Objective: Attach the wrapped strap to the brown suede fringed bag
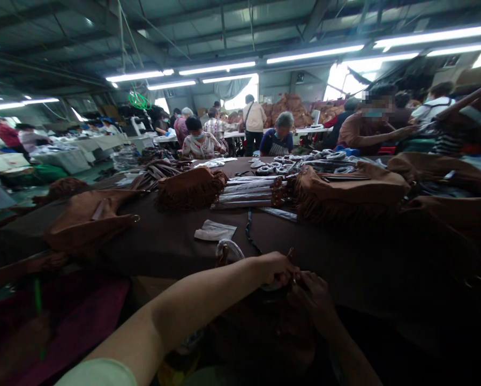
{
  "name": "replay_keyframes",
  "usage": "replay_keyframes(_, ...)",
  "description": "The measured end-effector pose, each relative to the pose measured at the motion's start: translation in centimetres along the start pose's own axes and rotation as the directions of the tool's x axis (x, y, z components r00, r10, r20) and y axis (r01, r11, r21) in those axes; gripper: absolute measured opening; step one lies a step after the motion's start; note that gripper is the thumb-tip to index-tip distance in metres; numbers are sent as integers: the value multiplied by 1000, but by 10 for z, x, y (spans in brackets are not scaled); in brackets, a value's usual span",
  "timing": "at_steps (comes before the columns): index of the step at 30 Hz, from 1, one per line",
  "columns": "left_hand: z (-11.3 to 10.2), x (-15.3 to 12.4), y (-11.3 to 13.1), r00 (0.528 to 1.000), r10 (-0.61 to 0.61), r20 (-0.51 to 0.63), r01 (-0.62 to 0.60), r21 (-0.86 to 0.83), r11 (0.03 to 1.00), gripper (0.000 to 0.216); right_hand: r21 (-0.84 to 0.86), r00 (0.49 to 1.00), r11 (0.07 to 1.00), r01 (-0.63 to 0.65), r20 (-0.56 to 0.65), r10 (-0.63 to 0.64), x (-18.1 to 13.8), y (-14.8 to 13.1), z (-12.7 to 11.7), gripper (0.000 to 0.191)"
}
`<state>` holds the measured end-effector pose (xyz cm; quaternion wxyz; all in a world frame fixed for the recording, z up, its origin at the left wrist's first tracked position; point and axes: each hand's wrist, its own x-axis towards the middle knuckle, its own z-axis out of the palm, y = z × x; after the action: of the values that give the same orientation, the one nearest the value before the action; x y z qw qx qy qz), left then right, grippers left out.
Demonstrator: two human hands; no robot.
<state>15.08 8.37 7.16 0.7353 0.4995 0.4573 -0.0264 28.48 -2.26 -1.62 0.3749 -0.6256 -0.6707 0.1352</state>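
Note:
A brown bag (260, 335) lies in deep shadow below the table edge, in front of me. At its upper right, my left hand (277, 268) has its fingers closed on a narrow brown strap (291, 252), whose end sticks up past them. A small gold-coloured metal fitting (294, 279) shows between the hands. My right hand (313, 289) meets the left one there, its fingers bent and pinched; what they grip is hidden in the dark. Left of my left hand, a handle wrapped in white (231, 247) arches up from the bag.
On the dark table (164, 241) lie a white packet (215, 231), a black cord (250, 230), a row of white-wrapped straps (246, 193) and fringed brown bags (348, 187). Another brown bag (88, 217) is at left. A co-worker's hand (31, 332) is close by, lower left. Several people work beyond.

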Motion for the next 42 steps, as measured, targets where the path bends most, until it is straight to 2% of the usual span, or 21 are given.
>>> replay_keyframes(3, 2, -3, 0, 994, -75, 76, 83, -102, 991, 39, 27, 1000, 1000, -5, -4, 5, 1, -1, 3, 32)
replay_keyframes(6, 2, -9, -3, 997, -33, 74, 44, -150, 988, 41, 43, 1000, 999, -14, -19, 15, 3, -2, 6, 33)
replay_keyframes(10, 3, -15, -7, 999, 34, 42, -28, -144, 989, 31, -2, 998, 1000, -19, -64, 19, 4, -6, 8, 32)
replay_keyframes(15, 6, -15, -10, 999, 22, 30, -16, -193, 981, 26, -28, 994, 999, -16, -110, 12, 5, -12, 7, 35)
replay_keyframes(22, 7, -10, -21, 987, 155, -44, -161, -172, 972, 26, 12, 993, 998, -61, -105, 62, 5, -9, 9, 35)
replay_keyframes(27, 3, -7, -25, 986, 163, -14, -162, -220, 962, 30, 20, 995, 999, -48, -85, 50, 5, -8, 8, 36)
replay_keyframes(31, 3, -7, -25, 977, 205, -55, -212, -211, 954, 22, 55, 995, 996, -77, -63, 80, 5, -9, 7, 37)
replay_keyframes(37, 6, -10, -21, 985, 150, -83, -165, -217, 962, 18, 9, 997, 999, -43, -65, 43, 2, -6, 10, 34)
replay_keyframes(42, 6, -15, -19, 977, 196, -86, -207, -148, 967, 30, -13, 996, 1000, -23, -84, 22, 1, -8, 11, 36)
